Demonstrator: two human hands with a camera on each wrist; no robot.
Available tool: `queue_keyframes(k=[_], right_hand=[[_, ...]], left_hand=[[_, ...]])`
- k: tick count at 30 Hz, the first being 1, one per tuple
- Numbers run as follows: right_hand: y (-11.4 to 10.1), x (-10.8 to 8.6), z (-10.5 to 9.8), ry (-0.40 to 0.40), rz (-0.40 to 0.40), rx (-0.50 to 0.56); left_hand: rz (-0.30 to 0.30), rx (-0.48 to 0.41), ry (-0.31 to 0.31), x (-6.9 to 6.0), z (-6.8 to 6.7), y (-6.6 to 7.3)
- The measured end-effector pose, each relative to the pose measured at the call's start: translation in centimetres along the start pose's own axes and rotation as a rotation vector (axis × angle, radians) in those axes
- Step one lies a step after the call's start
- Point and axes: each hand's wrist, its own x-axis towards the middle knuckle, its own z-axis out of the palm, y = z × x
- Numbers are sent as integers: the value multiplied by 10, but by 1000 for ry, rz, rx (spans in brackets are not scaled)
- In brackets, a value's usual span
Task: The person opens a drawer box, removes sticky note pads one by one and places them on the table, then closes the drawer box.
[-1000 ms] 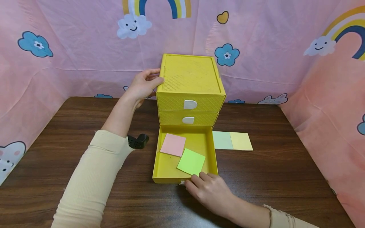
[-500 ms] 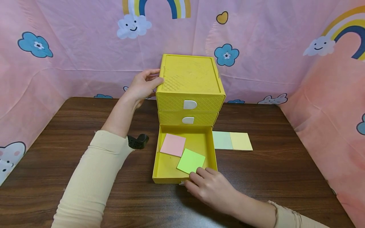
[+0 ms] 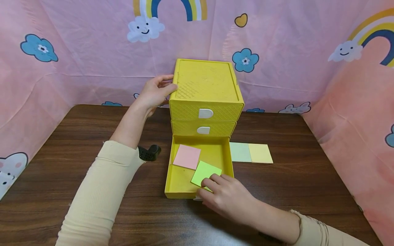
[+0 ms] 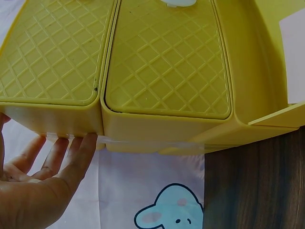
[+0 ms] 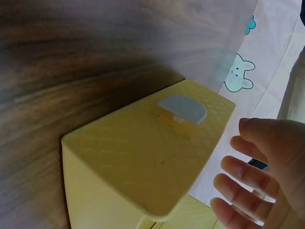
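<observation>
A yellow three-drawer cabinet (image 3: pixel 206 80) stands with its bottom drawer (image 3: pixel 181 195) pulled out. Inside that drawer lie a pink note pad (image 3: pixel 186 156) and a bright green pad (image 3: pixel 204 171). My left hand (image 3: pixel 156 92) rests against the cabinet's upper left side, thumb at the top edge; in the left wrist view its fingertips (image 4: pixel 88 138) touch the side wall. Over the drawer's front right edge hovers my right hand (image 3: pixel 227 198), fingers loosely bent above the green pad and holding nothing. The right wrist view has this hand (image 5: pixel 267 176) beside the drawer front, apart from its white handle (image 5: pixel 183 109).
A mint pad (image 3: pixel 240 152) and a pale yellow pad (image 3: pixel 260 153) lie side by side on the dark wooden table (image 3: pixel 292 191), right of the drawer. Patterned pink cloth (image 3: pixel 101 44) hangs behind and at both sides.
My right hand has moved up from the drawer's front edge to over the green pad. My left hand, the drawer and the pads have stayed in place.
</observation>
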Motion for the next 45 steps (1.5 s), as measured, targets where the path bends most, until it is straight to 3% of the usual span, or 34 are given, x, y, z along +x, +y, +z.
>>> queue_keyframes(k=[16,45], right_hand=[[22,15,-4,-138,33,28],[59,51,8,-395,200,99]], left_hand=[[-11,26,6,0,0,0],[10,19,16,1,1,-1]])
